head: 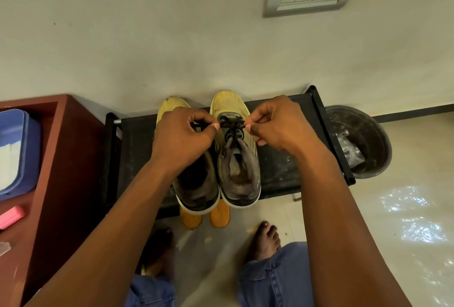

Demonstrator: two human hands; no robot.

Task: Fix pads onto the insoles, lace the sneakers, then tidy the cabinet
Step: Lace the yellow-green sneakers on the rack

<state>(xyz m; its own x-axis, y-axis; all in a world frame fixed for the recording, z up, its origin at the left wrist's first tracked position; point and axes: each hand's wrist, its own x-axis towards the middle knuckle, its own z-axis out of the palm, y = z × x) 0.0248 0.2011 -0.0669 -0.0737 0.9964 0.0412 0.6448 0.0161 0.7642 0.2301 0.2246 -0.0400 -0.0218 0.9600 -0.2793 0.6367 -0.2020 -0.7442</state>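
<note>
Two yellow sneakers sat side by side on a black shoe rack [282, 166]. The left hand [183, 138] and right hand [277, 126] each pinched the right sneaker's [237, 159] dark lace [232, 124], pulling it sideways.

Your black rack [282, 171] has bare shelf left and right of the two sneakers [235, 159]. The wall [172, 48] closes the far side. A red-brown cabinet [61, 159] blocks the left, a dark bin [363, 139] crowds the right end.
</note>
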